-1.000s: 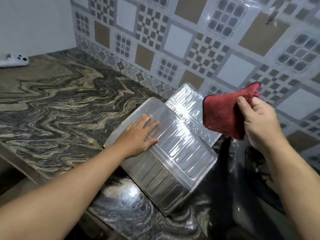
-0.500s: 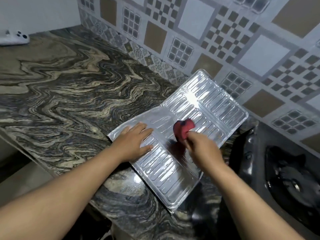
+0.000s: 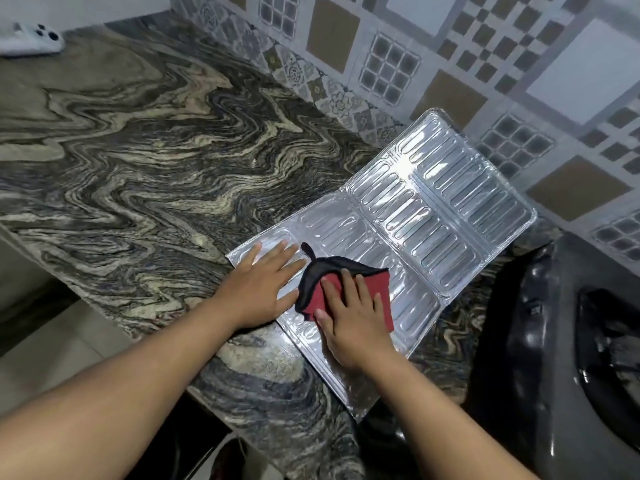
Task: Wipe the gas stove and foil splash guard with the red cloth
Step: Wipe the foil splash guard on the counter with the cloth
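Pressing flat, the right hand [image 3: 349, 317] is holding the cloth [image 3: 375, 289] on the guard [image 3: 450, 209]; the left hand [image 3: 263, 285], spread, is pressing its near left part

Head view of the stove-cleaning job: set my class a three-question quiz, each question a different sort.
1. True or false: the left hand lies flat on the foil splash guard.
2. The red cloth lies under which hand? A) left B) right C) neither
3. Fill in: the splash guard lies on the ____.

Key: 1 true. 2 B, the right hand presses it with straight fingers. 3 countertop, beside the gas stove.
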